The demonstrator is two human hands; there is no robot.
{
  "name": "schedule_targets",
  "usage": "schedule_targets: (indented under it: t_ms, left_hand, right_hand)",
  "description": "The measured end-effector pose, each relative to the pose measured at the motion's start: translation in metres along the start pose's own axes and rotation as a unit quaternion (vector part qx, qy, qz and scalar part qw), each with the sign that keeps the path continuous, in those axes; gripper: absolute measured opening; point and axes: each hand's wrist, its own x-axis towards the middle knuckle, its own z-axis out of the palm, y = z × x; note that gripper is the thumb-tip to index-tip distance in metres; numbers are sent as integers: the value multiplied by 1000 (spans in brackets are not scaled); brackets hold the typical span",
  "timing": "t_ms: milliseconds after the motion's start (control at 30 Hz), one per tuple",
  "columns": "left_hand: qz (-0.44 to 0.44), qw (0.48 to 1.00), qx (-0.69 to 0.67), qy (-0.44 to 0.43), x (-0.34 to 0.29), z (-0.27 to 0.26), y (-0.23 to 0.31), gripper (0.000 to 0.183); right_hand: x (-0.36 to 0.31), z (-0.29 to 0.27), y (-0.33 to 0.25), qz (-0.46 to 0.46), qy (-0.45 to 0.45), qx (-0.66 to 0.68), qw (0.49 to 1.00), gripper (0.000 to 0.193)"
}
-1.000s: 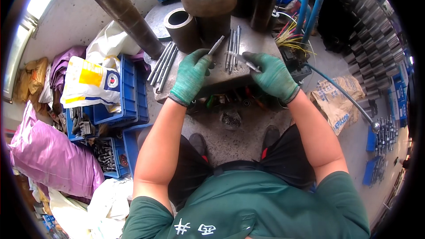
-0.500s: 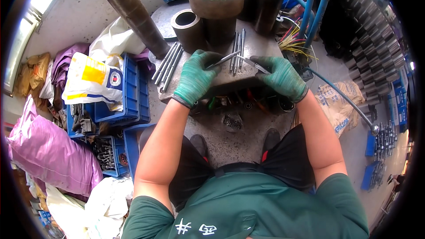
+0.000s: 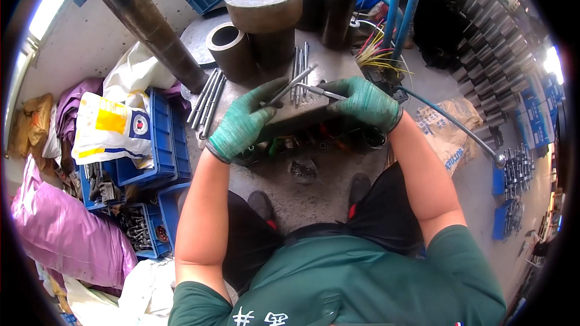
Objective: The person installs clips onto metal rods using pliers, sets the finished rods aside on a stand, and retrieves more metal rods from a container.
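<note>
My left hand (image 3: 240,122), in a green knit glove with darkened fingertips, grips a slim metal rod (image 3: 292,84) that slants up to the right. In the matching glove, my right hand (image 3: 370,105) is closed on a second metal rod (image 3: 321,91) pointing left. The free parts of both rods come close in front of me; whether they touch, I cannot tell. Under them is the metal bench top (image 3: 329,63) of a press. Several similar rods (image 3: 208,101) lie side by side left of my left hand. A few more rods (image 3: 301,60) lie just beyond the held ones.
A thick metal cylinder (image 3: 263,0) and a shorter tube (image 3: 227,45) stand behind the rods, between steel columns (image 3: 148,24). Blue crates (image 3: 162,133) with metal parts and a purple sack (image 3: 69,223) are at left. A ball-ended lever (image 3: 499,159) sticks out at right.
The whole view has shifted, moving the bench leftward in the picture. The rod in my left hand now slants more steeply. Both hands keep hold of their rods.
</note>
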Motion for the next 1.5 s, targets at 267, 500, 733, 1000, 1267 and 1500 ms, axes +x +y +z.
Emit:
schedule_targets:
  t_ms: [267,500,733,1000,1267,1500]
  left_hand:
    - [29,993,-116,24,9,3,-16,40]
    - [-51,985,-158,55,12,10,-23,37]
    - [-54,941,-335,1,9,6,-28,45]
    - [-58,896,-440,6,10,11,-30,47]
    - [0,869,-491,57,9,-7,-22,44]
    - [75,863,-495,69,6,-25,-33,56]
  right_hand:
    - [-4,13,-34,30,-94,-45,994,53]
    - [0,18,-20,-11,-103,-14,995,51]
    - [-1,20,-21,-11,-107,0,994,51]
    - [3,41,-5,-170,32,-114,978,54]
    - [16,66,9,-72,-18,-51,996,47]
    - [36,81,3,-237,118,-431,863,30]
